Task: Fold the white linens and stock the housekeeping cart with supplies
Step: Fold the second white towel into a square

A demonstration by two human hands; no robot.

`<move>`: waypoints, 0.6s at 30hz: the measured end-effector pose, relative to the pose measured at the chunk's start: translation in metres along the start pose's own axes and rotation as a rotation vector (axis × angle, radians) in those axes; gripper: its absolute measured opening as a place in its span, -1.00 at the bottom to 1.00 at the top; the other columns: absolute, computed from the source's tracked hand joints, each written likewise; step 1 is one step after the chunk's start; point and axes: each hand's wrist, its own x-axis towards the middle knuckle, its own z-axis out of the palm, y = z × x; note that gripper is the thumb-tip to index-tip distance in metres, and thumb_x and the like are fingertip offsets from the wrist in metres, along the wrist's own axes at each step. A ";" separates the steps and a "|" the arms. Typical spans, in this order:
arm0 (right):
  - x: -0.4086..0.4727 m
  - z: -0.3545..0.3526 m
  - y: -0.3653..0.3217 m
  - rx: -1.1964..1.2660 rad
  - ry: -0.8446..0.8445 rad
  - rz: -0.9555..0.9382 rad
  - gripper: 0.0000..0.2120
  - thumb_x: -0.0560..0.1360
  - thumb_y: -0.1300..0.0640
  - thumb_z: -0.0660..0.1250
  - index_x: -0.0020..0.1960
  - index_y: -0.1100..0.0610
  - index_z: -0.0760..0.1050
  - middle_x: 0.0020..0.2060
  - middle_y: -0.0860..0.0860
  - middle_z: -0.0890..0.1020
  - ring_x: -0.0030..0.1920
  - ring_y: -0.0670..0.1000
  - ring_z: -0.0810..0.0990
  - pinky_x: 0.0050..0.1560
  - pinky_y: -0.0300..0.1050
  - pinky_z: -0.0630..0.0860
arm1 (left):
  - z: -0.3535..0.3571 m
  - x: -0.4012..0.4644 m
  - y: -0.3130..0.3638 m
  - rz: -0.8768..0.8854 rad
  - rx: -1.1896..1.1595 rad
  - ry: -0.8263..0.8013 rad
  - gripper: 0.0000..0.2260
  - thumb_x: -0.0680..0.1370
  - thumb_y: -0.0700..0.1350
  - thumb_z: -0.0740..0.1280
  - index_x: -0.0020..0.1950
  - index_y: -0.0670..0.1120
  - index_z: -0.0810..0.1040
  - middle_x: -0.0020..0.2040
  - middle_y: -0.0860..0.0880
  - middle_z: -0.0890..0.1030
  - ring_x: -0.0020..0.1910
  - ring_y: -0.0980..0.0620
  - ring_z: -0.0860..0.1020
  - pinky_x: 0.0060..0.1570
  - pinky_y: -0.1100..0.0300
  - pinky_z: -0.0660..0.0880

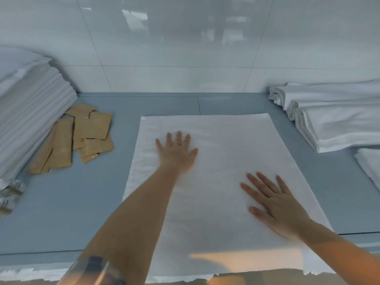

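Note:
A white linen lies spread flat on the grey-blue table, reaching from mid-table to the near edge and hanging over it. My left hand presses flat on the cloth's far left part, fingers straight and spread. Nearer and to the right, my right hand lies flat on the same cloth, fingers straight. Neither hand holds anything.
A tall stack of folded white linens stands at the left. Several tan sachets lie beside it. Clear wrapped items sit at the far left edge. Folded white towels lie at the right, another nearer. A tiled wall backs the table.

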 end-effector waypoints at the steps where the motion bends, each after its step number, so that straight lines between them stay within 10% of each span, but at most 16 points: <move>1: 0.005 -0.001 0.003 0.000 -0.002 -0.009 -0.42 0.51 -0.37 -0.36 0.49 -0.28 -0.35 0.51 -0.20 -0.31 0.51 -0.08 -0.36 0.50 0.16 -0.25 | -0.001 0.003 0.009 0.021 0.001 0.004 -0.42 0.57 0.30 -0.15 0.56 0.15 -0.14 0.57 0.07 -0.17 0.54 -0.11 -0.21 0.38 -0.29 -0.29; 6: 0.023 -0.003 0.017 -0.027 0.016 -0.051 -0.40 0.51 -0.36 -0.33 0.49 -0.25 -0.36 0.51 -0.17 -0.30 0.50 -0.06 -0.37 0.49 0.17 -0.26 | 0.024 -0.012 0.087 0.485 0.043 0.001 -0.34 0.45 0.40 -0.27 0.54 0.23 -0.15 0.58 0.11 -0.14 0.54 -0.03 -0.21 0.42 -0.21 -0.30; 18: 0.027 0.004 0.029 -0.001 0.074 -0.099 -0.43 0.55 -0.36 -0.28 0.51 -0.26 -0.30 0.53 -0.20 -0.26 0.52 -0.08 -0.31 0.48 0.14 -0.26 | -0.009 0.081 -0.060 -0.086 -0.027 0.049 -0.45 0.59 0.28 -0.17 0.56 0.17 -0.10 0.58 0.07 -0.11 0.55 -0.04 -0.12 0.45 -0.22 -0.16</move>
